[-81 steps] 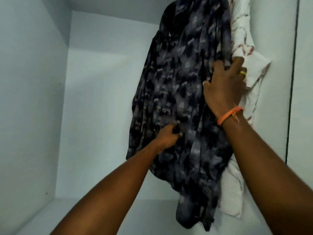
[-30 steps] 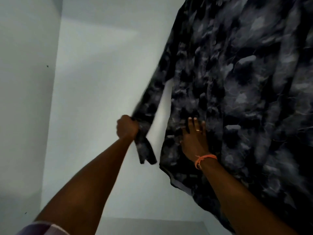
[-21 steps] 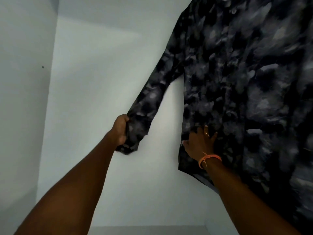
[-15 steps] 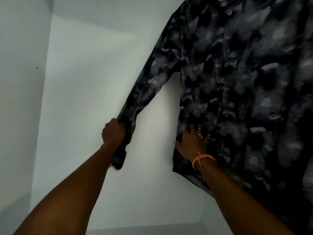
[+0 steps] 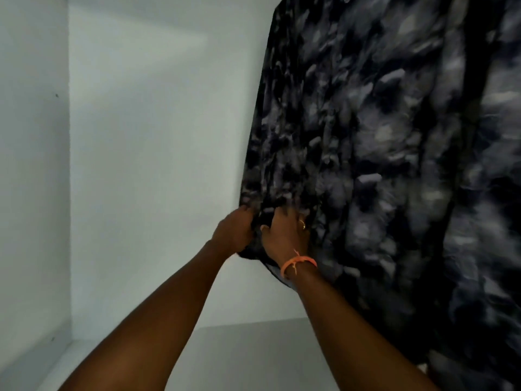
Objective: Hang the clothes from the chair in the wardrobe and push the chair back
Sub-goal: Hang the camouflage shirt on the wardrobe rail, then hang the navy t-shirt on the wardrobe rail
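Head view, looking into the pale wardrobe (image 5: 146,170), and the dark patterned shirt (image 5: 380,165) hangs down the right side, filling nearly half the picture. Both hands meet at its lower left edge. Left hand (image 5: 234,235) is curled round a bunched fold of the cloth, gripping it. Right hand (image 5: 284,235) sits just beside, touching the left, fingers bent into the fabric; whether it pinches or only presses, I cannot tell, the cloth hides the fingertips. An orange wristband (image 5: 298,263) circles the right wrist, a ring (image 5: 303,224) shows on one finger. Behind, bare back wall, side wall at left, and the wardrobe floor (image 5: 239,356) below. Blurred fabric blocks everything further right.
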`<action>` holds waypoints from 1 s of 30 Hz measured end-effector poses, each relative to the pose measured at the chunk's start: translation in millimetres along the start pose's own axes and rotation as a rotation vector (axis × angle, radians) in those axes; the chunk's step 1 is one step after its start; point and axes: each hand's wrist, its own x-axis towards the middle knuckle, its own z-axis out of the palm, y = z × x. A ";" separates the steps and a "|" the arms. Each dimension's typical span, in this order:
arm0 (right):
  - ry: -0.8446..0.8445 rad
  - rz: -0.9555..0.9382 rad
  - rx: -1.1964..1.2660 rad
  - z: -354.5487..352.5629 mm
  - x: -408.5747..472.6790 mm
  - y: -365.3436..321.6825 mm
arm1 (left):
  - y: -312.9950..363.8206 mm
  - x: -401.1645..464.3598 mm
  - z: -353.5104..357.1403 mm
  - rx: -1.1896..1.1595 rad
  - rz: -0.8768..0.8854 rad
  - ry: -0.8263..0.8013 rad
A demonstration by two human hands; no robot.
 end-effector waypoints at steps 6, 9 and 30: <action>0.103 0.001 0.385 -8.7 -90.5 -1.1 | 57.0 -85.1 -3.7 -0.264 -0.219 0.138; 0.090 -0.010 0.661 -24.8 -134.3 -3.5 | 88.7 -134.4 -25.2 -0.291 -0.429 0.269; -0.490 -0.221 1.533 -253.5 -474.4 -156.6 | 315.6 -541.5 -340.4 0.392 -1.033 0.718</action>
